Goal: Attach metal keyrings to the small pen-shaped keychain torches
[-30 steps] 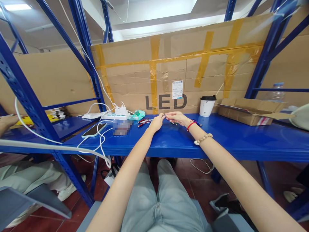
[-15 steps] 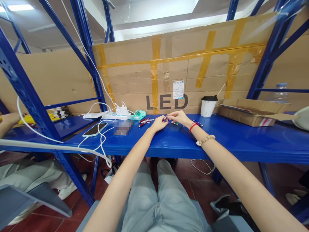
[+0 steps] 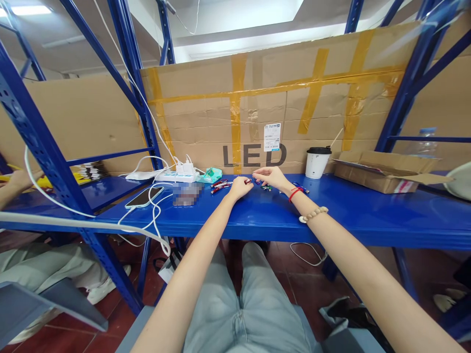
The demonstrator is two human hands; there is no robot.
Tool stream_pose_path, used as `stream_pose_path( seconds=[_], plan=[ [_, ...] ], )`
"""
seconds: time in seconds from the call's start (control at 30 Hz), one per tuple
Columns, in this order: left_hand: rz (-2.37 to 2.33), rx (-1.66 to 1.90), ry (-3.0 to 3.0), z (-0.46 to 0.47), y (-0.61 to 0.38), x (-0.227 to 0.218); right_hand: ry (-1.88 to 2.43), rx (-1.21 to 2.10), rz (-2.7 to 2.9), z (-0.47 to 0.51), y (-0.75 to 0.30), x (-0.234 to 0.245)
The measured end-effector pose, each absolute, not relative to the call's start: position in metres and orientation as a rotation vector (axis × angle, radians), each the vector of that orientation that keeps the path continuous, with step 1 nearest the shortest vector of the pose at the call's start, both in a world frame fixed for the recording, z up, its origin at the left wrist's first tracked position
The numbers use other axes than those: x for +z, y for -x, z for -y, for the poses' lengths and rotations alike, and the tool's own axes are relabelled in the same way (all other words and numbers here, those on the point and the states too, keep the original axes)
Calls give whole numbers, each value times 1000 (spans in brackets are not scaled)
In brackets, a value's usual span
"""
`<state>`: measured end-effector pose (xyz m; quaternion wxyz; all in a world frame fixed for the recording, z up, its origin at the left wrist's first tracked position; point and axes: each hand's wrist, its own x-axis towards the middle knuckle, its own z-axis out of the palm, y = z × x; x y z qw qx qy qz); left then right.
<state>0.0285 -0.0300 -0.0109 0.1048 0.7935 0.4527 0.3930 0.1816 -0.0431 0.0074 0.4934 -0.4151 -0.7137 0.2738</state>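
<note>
Both my arms reach out over the blue metal shelf (image 3: 331,215). My left hand (image 3: 239,188) is curled closed on a small red piece (image 3: 248,181), too small to name. My right hand (image 3: 270,177) rests just to its right with the fingers bent and slightly apart, touching the shelf near some small green and dark parts (image 3: 266,187). Several red pen-like items (image 3: 220,185) lie left of my left hand. A red string and a bead bracelet (image 3: 312,213) circle my right wrist.
A lidded paper cup (image 3: 316,162) and an open cardboard box (image 3: 382,169) stand at the right. A phone (image 3: 144,197), white cables and a power strip (image 3: 176,175) lie at the left. Taped cardboard marked LED backs the shelf. Another person's hand (image 3: 20,179) shows at far left.
My two hands, which met at a small item a second ago, have drawn apart. The left hand kept the red piece; the right hand lowered toward the shelf.
</note>
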Motion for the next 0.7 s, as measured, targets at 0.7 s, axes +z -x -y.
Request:
stream_pose_path(
  seconds=[0.7],
  plan=[
    [-1370,1138,-2210,28,-25,-13,993,801,1819,42,-177,6]
  ],
)
